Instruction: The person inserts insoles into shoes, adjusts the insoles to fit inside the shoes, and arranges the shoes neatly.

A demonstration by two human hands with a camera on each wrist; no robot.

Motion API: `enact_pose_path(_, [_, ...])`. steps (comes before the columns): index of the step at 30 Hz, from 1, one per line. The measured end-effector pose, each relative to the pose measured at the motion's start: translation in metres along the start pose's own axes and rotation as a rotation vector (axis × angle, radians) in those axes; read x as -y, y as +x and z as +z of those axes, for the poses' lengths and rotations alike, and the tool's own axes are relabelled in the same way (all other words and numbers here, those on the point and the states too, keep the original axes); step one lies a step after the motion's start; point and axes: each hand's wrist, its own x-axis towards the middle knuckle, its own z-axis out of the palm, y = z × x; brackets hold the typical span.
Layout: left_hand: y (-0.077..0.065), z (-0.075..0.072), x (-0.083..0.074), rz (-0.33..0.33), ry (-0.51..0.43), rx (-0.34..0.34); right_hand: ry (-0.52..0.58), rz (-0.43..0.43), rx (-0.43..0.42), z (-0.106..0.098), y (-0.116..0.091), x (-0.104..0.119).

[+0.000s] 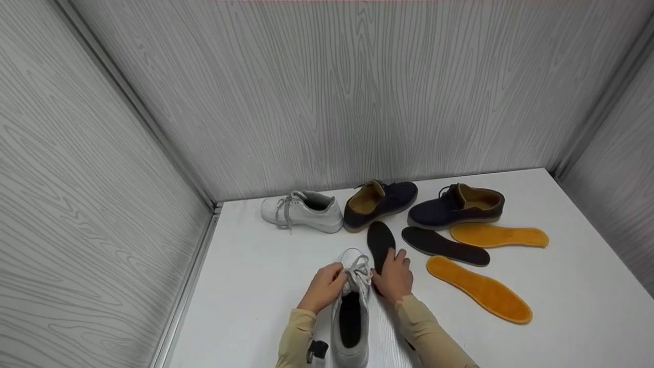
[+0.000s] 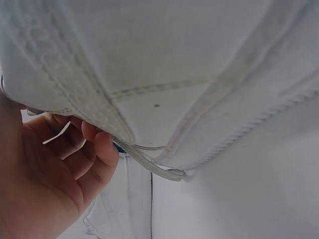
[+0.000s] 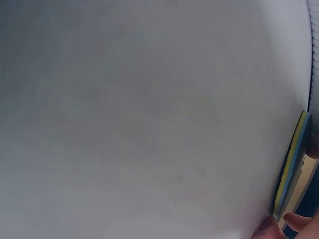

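A white lace-up sneaker (image 1: 352,354) stands toe-forward on the table, with a dark lining or insole (image 1: 350,322) visible inside. My left hand (image 1: 326,286) grips it at the laces; the left wrist view shows curled fingers against the eyelet edge, beside a grey lace (image 2: 154,167). Just right of the sneaker lies a black insole (image 1: 380,240), which my right hand (image 1: 397,278) holds across its lower half. In the right wrist view, layered yellow and blue show along the insole's edge (image 3: 291,167), with fingertips (image 3: 269,226) at its end.
Behind stand another white sneaker (image 1: 309,217) and two navy shoes (image 1: 393,199) (image 1: 434,212) along the back wall. To the right lie a second black insole (image 1: 447,249) and two orange insoles (image 1: 500,235) (image 1: 485,291). Wood-grain panels (image 1: 357,92) enclose the table.
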Motion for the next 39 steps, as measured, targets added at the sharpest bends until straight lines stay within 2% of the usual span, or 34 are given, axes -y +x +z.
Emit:
enact_pose_path(13, [0.0,0.0,-0.002,-0.015,-0.008,0.0,0.038,0.059,0.082,0.0,0.003,-0.004])
enact_pose_path(20, [-0.001,-0.001,-0.001,-0.023,-0.029,0.01,0.064,0.065,0.08,-0.001,0.002,-0.006])
enact_pose_path(27, [-0.001,-0.002,-0.003,-0.06,-0.036,0.027,0.075,0.053,0.098,-0.004,0.0,-0.006])
enact_pose_path(39, [-0.003,-0.001,-0.001,-0.047,-0.056,0.017,0.076,0.098,0.144,-0.012,0.0,-0.003])
